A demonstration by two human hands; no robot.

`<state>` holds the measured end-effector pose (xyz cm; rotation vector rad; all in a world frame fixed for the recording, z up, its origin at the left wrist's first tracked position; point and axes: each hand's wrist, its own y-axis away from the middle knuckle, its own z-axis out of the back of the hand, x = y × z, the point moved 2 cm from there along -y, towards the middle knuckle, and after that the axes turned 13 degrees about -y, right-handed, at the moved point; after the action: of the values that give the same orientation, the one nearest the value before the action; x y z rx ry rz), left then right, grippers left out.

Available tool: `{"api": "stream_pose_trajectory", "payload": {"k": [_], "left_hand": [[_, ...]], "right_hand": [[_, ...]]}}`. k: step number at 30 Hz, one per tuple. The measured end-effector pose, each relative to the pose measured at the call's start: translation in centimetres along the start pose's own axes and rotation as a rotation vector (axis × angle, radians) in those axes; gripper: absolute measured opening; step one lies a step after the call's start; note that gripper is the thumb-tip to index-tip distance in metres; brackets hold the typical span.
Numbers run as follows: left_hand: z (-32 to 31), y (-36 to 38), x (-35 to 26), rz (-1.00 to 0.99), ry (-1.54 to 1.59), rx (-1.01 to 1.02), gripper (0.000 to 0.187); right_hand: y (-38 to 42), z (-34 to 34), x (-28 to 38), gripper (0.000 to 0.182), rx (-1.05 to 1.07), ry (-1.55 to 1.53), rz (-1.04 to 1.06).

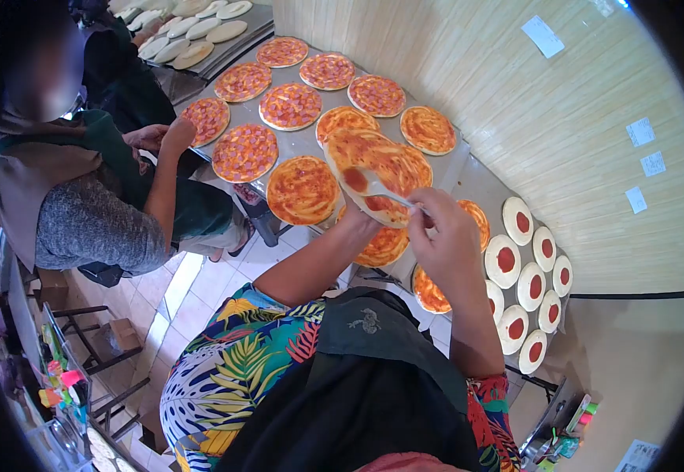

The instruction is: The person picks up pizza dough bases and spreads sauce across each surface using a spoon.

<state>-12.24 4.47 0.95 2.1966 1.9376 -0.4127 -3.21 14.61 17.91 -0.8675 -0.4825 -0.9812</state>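
Observation:
My left hand (355,221) holds up a round pizza base (393,161) from underneath; the base is tilted and mostly covered in red sauce. My right hand (446,236) grips a spoon (375,186) whose bowl rests on the sauce near the base's lower left. Both hands are raised above the steel table (484,185). Below them lie other sauced bases (303,189).
Sauced and ham-topped pizzas (245,153) fill the table's far part. Small bases with a dab of sauce (504,260) lie at the near right. A co-worker's hand (177,134) rests at the table's left edge. A wooden wall (562,118) runs on the right; chairs (94,346) stand lower left.

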Motion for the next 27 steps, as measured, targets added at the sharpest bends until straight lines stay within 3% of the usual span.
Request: {"api": "stream_pose_trajectory", "payload": {"k": [3,9,12,18,20,23,27], "left_hand": [[0.1,-0.4,-0.2,-0.017,-0.020,0.070,0.048],[-0.3,0.0,-1.0,-0.012,0.033,-0.160,0.050],[-0.4,-0.2,-1.1,-0.024,0.044,-0.021,0.050],[0.0,-0.6,-0.9,0.010,0.037,-0.048,0.049],[0.0,-0.8,-0.6,0.005,0.066,-0.047,0.049],[-0.4,-0.6,-0.7,-0.001,0.136,-0.079,0.048],[-0.9,-0.2,-1.1,0.037,0.163,-0.027,0.048]], "right_hand": [[0.5,-0.1,0.9,0.014,0.111,0.113,0.002],[2.6,2.1,-1.2,0.015,-0.038,0.166,-0.011],[2.8,1.7,-0.1,0.016,-0.078,0.190,0.048],[4.0,1.4,1.1,0.019,0.031,0.252,0.072],[4.6,2.0,-0.6,0.018,-0.104,0.166,0.075],[5.0,2.1,-1.2,0.016,-0.138,0.122,-0.015],[5.3,1.5,0.5,0.015,-0.070,0.074,-0.023]]}}
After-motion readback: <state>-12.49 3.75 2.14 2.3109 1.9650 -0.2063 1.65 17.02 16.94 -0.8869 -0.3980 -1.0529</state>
